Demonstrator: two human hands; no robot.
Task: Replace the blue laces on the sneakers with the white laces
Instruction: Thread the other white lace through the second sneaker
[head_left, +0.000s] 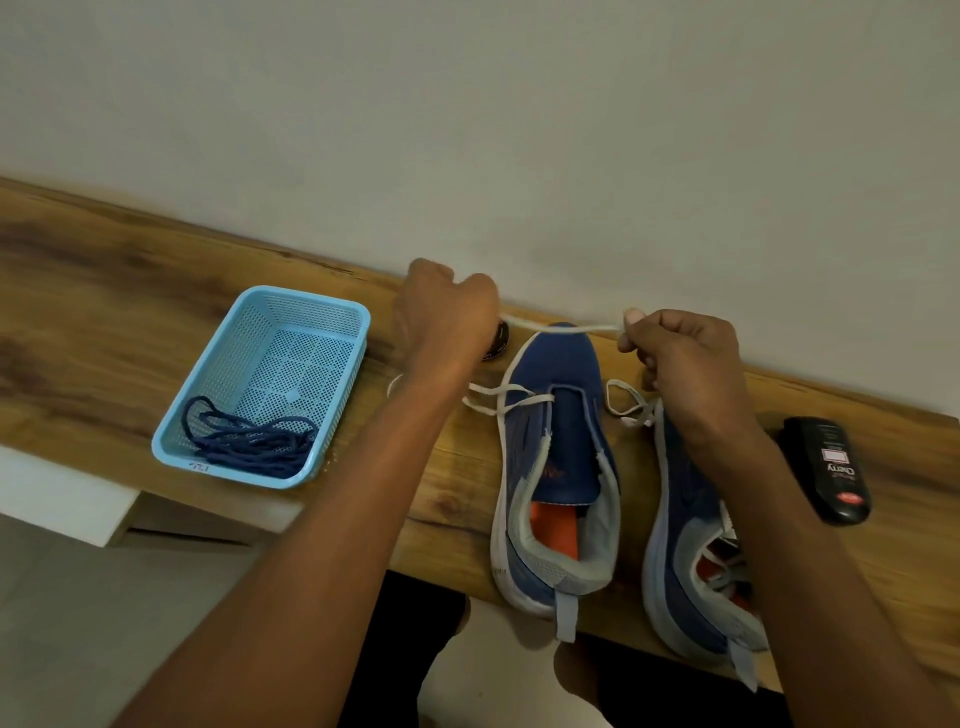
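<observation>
Both hands are up over the toe of the left-hand sneaker (556, 457), with a length of white lace (561, 327) stretched taut between them. The left hand (447, 322) has its grip closed in a fist around one end; the right hand (680, 358) has its grip pinched together on the other end, fingertips (631, 317) pressing the lace near its tip. Held level like this, the two halves can be compared, probably to even the ends before threading further.

Below the stretched lace, more white lace crosses the lowest eyelets of that sneaker and trails off toward the left wrist, so lacing here looks barely begun; the tongue and the orange insole sit exposed nearer the person. Under the right forearm lies the second sneaker (696, 545), with a loop of white lace at its toe end just below the right grip; how far it is laced I cannot tell, as the arm covers much of it.

Well out beyond the left grip, a light blue perforated basket (311, 306) on the wooden desk (104, 291) holds the removed dark blue laces (249, 441), kept out of the way. A black bottle (831, 467) lies on the desk beyond the right forearm, and a small dark round object is half hidden behind the left hand
</observation>
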